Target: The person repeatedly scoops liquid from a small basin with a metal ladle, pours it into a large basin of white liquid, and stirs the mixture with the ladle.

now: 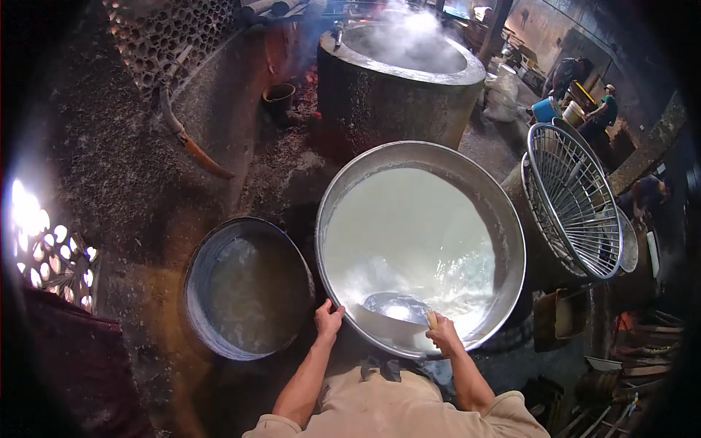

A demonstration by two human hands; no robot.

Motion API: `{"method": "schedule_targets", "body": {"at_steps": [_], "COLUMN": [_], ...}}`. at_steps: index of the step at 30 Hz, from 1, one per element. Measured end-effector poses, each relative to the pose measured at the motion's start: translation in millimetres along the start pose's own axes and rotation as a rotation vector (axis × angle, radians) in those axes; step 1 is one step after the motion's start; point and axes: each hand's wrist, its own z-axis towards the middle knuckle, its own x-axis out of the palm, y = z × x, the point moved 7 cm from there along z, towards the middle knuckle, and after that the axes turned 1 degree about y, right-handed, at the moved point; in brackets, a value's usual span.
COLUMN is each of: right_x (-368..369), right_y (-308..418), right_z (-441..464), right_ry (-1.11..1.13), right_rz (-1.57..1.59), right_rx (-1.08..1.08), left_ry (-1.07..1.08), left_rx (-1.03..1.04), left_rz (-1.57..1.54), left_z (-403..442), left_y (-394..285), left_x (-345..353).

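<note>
A wide round metal vat [517, 255] stands right in front of me, filled with milky white liquid [405, 226]. My left hand [328, 320] grips its near-left rim, with the fingers closed over the edge. Wrapped round a short light-coloured handle at the near side, my right hand [444, 334] holds a shallow metal ladle [396, 307]. The ladle's bowl lies at the liquid's surface, close to the near wall, where the liquid is frothy and bright.
A smaller metal tub [196, 292] with cloudy liquid stands at left. Behind the vat, a large round cauldron [350, 95] steams beside glowing embers. A wire basket [577, 197] leans at right. Firewood [646, 358] lies lower right. Other people [604, 111] are at the back right.
</note>
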Motion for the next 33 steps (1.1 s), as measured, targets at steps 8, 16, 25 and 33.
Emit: {"method": "schedule_targets", "body": {"at_steps": [8, 16, 25, 33], "right_x": [-52.6, 44.6, 288.9, 457.5], "right_y": [62.2, 222.3, 257.2, 262.6], "right_z": [-64.9, -35.2, 3.8, 253.5], "right_ry": [0.183, 0.731, 0.477, 0.194], "right_rz": [0.148, 0.682, 0.285, 0.151], "right_rx": [-0.033, -0.502, -0.256, -0.126], "left_ry": [-0.062, -0.158, -0.574, -0.876], "left_rx": [0.109, -0.209, -0.235, -0.606], "left_rz": [-0.061, -0.34, -0.571, -0.639], "left_z": [-12.5, -82.9, -162.7, -240.3], "left_y": [2.4, 24.4, 88.8, 193.6], "left_x": [-18.9, -107.6, -244.6, -351.0]}}
